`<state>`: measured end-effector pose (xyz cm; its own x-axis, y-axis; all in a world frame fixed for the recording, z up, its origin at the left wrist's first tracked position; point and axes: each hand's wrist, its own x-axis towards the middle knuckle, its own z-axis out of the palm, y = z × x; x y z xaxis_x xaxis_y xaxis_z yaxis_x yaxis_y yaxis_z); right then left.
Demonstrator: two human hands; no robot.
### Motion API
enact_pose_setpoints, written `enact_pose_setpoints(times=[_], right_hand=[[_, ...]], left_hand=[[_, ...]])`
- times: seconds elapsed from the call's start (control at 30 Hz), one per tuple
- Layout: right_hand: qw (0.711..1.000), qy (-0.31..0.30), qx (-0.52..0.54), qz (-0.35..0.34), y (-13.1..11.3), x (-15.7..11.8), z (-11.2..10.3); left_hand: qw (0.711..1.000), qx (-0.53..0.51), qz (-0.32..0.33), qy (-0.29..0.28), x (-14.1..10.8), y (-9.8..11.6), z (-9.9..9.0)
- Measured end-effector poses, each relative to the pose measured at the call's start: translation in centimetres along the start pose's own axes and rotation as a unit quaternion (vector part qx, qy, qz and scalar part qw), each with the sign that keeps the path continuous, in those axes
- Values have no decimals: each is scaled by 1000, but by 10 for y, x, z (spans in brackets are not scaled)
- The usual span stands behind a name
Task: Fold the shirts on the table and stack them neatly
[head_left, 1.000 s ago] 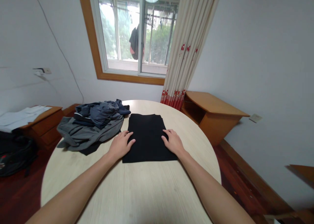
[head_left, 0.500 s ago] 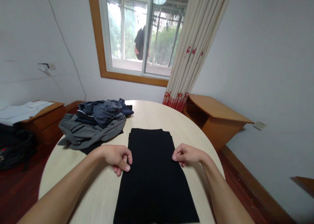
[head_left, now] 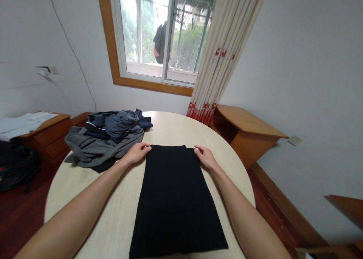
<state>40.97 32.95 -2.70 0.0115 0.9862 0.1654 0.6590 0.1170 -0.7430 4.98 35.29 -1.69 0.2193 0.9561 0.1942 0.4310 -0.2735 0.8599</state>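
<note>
- While both far corners are being held, the black cloth (head_left: 177, 198) is spread flat down the middle of the round table (head_left: 113, 221), its long sides widened toward the near edge.
- The far left corner is pinched by the left hand (head_left: 138, 152), the thumb and fingers brought close together.
- The far right corner is gripped by the right hand (head_left: 206, 157), also narrowed; how firmly cannot be told.
- A small step is shown in the far edge near the right hand, so more than one layer may be judged to be there.
- As for progress, the cloth has been laid smooth, but its handling is judged unfinished, since it is held by both hands.
- The garment pile (head_left: 121, 124), set beside the left forearm, is loosely heaped; its pieces, a grey garment (head_left: 95, 149) among them, are not laid out.
</note>
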Motion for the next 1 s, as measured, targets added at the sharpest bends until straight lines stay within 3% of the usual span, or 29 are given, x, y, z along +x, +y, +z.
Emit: enact_pose_setpoints(times=[0.2,0.3,0.53,0.67,0.87,1.0], right_hand=[[1000,-15,-7,-6,-8,-1,3],[999,2,30,-23,-8,-3,4],[994,36,86,-53,-13,-7,5],[994,38,95,-51,-16,-6,7],[990,84,99,-53,-16,-3,9],[991,104,60,-51,-15,-3,12]], left_hand=[[995,-85,-22,-52,4,2,1],[996,-87,-12,-30,1,7,1],[988,-142,-58,-26,-5,13,2],[987,-155,-44,5,-5,14,3],[978,-197,-54,-35,-8,17,1],[986,-148,-69,-21,-7,13,2]])
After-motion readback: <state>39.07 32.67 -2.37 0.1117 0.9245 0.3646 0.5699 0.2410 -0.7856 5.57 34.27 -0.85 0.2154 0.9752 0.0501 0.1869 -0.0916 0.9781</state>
